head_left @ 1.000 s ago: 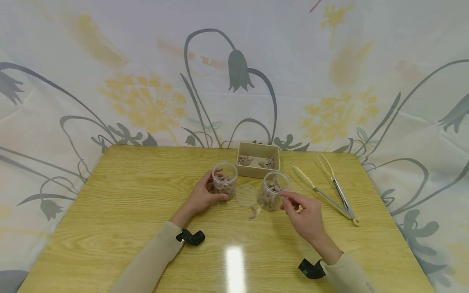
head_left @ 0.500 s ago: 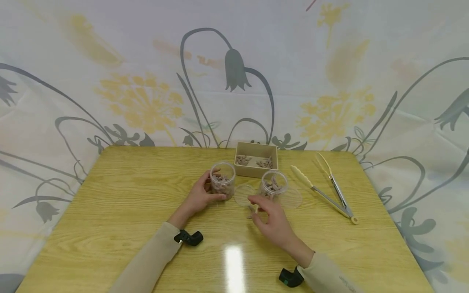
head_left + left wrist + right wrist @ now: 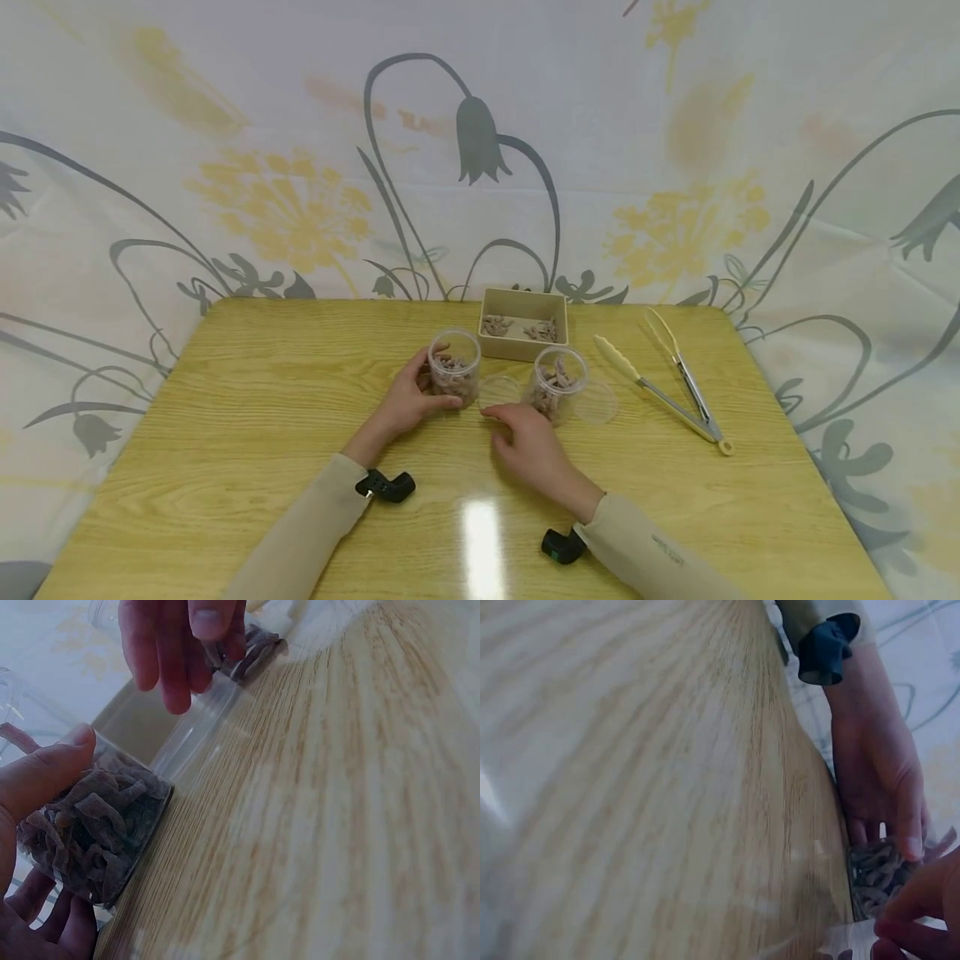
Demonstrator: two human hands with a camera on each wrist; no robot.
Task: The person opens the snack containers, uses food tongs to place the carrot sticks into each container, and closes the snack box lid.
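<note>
My left hand [image 3: 408, 400] grips a clear round jar [image 3: 455, 379] from its left side, thumb in front. Grey-brown curled strips [image 3: 90, 825] fill its lower part, behind the clear wall. My right hand [image 3: 528, 442] is held low between this jar and a second clear jar [image 3: 551, 400] of the same strips. Its fingers [image 3: 176, 682] hang down over a clear round lid [image 3: 498, 388], with the index finger stretched toward the left jar. The right hand covers the tabletop beneath it and part of the second jar.
Behind the jars stands a beige open box [image 3: 525, 348] with several strips inside. Another clear lid [image 3: 597, 404] lies right of the second jar. Farther right are spread tongs [image 3: 686, 408] with cream tips on the wooden table [image 3: 300, 358]. A patterned curtain [image 3: 300, 125] hangs behind.
My right hand has moved left from the second jar to the near lid. The loose strip that lay in front of that lid is out of sight. The left hand stays on its jar.
</note>
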